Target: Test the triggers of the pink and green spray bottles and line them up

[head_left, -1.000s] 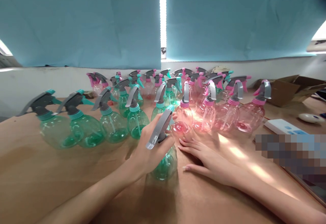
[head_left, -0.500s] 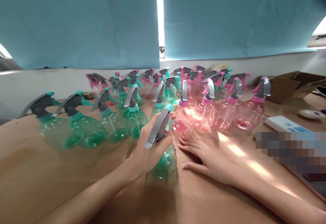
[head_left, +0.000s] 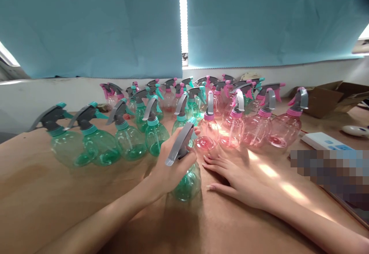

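L hand [head_left: 165, 167] has fingers closed round green spray btl [head_left: 186, 186] nr neck, long axis approx. upright; R hand [head_left: 236, 180] lies open on surface [head_left: 52, 196], just right of btl.

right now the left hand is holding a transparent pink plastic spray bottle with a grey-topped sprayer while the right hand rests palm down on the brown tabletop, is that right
Only the colour is wrong: the head view shows the left hand holding a transparent green plastic spray bottle with a grey-topped sprayer, while the right hand rests palm down on the brown tabletop.
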Motion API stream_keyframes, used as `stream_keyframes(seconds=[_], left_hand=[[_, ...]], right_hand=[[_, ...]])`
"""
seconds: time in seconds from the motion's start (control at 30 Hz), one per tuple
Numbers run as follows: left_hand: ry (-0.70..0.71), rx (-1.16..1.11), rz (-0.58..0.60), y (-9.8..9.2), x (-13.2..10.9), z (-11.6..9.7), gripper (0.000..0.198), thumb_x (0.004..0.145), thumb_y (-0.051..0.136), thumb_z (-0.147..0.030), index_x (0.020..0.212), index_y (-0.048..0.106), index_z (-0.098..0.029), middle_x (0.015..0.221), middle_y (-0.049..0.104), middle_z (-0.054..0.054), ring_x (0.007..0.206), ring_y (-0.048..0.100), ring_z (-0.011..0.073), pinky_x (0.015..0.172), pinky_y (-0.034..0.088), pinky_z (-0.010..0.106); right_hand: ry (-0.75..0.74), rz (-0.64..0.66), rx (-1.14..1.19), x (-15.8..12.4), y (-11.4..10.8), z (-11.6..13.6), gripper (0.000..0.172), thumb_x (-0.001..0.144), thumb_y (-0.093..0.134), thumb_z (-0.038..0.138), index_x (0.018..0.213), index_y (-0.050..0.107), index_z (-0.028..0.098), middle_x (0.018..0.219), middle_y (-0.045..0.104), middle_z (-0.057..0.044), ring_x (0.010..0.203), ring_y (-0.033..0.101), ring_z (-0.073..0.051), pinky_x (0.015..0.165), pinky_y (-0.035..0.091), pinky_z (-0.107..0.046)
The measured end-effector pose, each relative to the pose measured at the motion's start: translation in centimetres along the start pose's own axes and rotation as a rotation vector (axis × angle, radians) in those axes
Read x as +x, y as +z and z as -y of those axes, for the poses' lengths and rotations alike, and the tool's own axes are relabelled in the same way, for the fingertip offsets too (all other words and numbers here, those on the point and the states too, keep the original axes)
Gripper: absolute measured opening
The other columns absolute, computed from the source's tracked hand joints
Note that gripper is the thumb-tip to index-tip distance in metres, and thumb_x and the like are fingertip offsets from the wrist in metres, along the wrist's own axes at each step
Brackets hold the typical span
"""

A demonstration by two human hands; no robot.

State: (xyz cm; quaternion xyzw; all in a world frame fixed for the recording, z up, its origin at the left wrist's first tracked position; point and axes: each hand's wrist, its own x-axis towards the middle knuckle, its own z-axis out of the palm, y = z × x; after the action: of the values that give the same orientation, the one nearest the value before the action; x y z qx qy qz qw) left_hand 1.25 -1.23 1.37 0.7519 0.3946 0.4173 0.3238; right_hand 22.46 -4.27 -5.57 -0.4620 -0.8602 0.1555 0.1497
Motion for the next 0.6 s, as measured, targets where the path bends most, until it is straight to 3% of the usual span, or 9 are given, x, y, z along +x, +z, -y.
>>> stream_keyframes(seconds=[0.4,0.6], left_hand=[[-0.013,0.01,-0.012,0.07,-0.06,-0.19,0.013,0.078,0.052,-0.019,0.09,0.052,-0.023,0.065,0.05,-0.004,0.074,0.06,0.0177,0.057,0.039,0.027],[0.004,-0.008,0.003,0.0,-0.02,0.28,0.031,0.077,0.053,-0.018,0.107,0.057,-0.023,0.076,0.057,-0.001,0.073,0.059,0.0166,0.058,0.042,0.027]], right_hand=[[0.002,0.032,-0.038,0.17,-0.37,0.37,0.062,0.096,0.043,0.061,0.141,0.051,0.019,0.151,0.045,-0.008,0.141,0.037,-0.031,0.113,0.035,-0.051],[0.024,0.033,0.012,0.15,-0.09,0.22,0.062,0.095,0.048,0.059,0.143,0.049,0.02,0.15,0.046,-0.01,0.141,0.036,-0.031,0.115,0.03,-0.054]])
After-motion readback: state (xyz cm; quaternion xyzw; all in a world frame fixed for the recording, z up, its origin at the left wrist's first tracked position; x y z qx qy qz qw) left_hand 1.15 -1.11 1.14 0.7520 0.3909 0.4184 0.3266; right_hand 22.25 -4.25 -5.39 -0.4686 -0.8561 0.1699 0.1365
